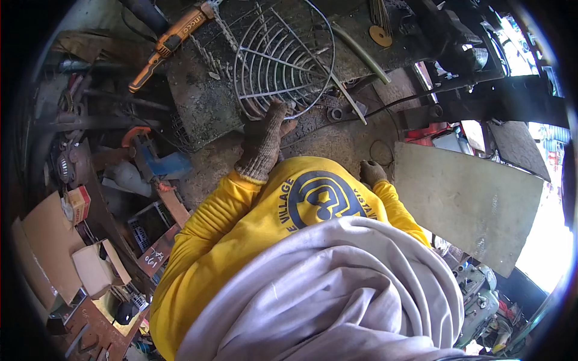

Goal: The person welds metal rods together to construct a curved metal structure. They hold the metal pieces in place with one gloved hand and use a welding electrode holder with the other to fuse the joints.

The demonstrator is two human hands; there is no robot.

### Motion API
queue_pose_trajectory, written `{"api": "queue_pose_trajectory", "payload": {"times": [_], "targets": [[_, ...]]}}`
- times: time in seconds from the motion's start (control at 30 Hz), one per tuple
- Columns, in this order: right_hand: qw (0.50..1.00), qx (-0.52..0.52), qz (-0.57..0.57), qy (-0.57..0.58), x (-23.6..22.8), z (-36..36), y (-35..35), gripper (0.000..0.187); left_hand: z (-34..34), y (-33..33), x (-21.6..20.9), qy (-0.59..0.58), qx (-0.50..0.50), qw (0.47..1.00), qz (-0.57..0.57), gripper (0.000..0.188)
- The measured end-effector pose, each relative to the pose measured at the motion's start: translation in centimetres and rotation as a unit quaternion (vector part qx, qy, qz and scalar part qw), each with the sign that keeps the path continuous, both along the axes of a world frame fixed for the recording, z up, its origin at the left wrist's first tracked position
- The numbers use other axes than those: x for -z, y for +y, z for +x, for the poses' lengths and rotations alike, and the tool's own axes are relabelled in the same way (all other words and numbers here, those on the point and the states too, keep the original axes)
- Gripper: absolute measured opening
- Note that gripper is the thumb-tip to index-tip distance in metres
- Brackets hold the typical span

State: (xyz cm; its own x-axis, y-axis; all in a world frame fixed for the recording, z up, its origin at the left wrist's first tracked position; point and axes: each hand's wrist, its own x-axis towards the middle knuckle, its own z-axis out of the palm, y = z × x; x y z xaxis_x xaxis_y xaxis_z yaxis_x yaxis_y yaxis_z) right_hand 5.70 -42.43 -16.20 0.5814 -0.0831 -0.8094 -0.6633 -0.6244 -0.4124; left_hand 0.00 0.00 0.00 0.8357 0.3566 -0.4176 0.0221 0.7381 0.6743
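A round wire grille (283, 61), with curved wires and straight cross bars, lies on the dark metal bench top (201, 111) in front of me. My left hand (263, 141), in a brown knitted glove, is closed at the grille's near rim, thumb and fingers on either side of it. At the bench's near edge, right of my body, my right hand (374, 173) is gloved and curled; its fingertips and anything inside them are hidden. A flat metal strip (352, 103) sticks out from beneath the grille. Beyond its left side rests an orange angle grinder (174, 39).
A pale tube (364, 55) and a tan disc (380, 36) lie at the far right. Rust-coloured twisted bars (208, 57) are left of the grille. A large flat sheet (469, 201) stands at my right. Cardboard boxes (96, 268) and scrap crowd the left.
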Motion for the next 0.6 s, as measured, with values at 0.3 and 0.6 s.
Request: {"api": "queue_pose_trajectory", "payload": {"times": [0.3, 0.6], "targets": [[0.998, -0.058, -0.003, 0.006, -0.1, 1.5, 6.3, 0.047, -0.8, 3.2, -4.7, -0.053, -0.099, 0.993, 0.041, 0.072], [0.983, -0.087, 0.143, -0.077, -4.4, 6.9, 5.8, 0.038, -2.4, 9.4, -16.1, 0.121, 0.003, 0.937, 0.327, 0.047]]}}
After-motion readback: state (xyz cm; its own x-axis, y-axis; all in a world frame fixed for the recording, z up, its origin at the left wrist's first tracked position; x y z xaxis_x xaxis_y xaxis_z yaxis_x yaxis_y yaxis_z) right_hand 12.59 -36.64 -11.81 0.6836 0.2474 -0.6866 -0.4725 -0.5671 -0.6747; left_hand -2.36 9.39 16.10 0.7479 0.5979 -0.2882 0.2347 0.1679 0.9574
